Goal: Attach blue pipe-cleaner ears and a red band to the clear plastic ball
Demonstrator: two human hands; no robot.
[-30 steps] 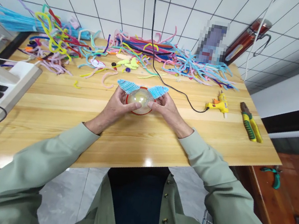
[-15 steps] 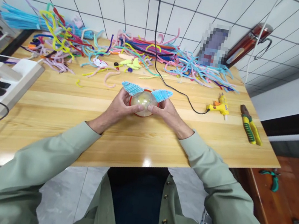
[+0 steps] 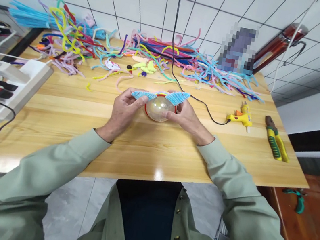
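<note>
A clear round plastic dome [image 3: 155,111] with a red rim is between my hands, above the table. Two ribbed light-blue wings, which look like pipe cleaner, stick out at its top: a left wing [image 3: 142,94] and a right wing [image 3: 179,97]. My left hand [image 3: 122,110] is closed on the left wing, its thumb in front and its fingers behind. My right hand [image 3: 187,118] grips the dome's right side, with the thumb across the clear front. The fingers behind the dome are hidden.
Pipe cleaners [image 3: 165,51] in many colours lie along the wall. A yellow glue gun [image 3: 241,118] and green-yellow pliers [image 3: 276,139] are at the right. A white power strip [image 3: 27,85] is at the left. A black cord [image 3: 174,44] hangs down to the glue gun.
My left thumb has moved from the dome's front up to the left wing. The dome is tilted a little, and my right hand keeps hold. The whole view has shifted slightly.
</note>
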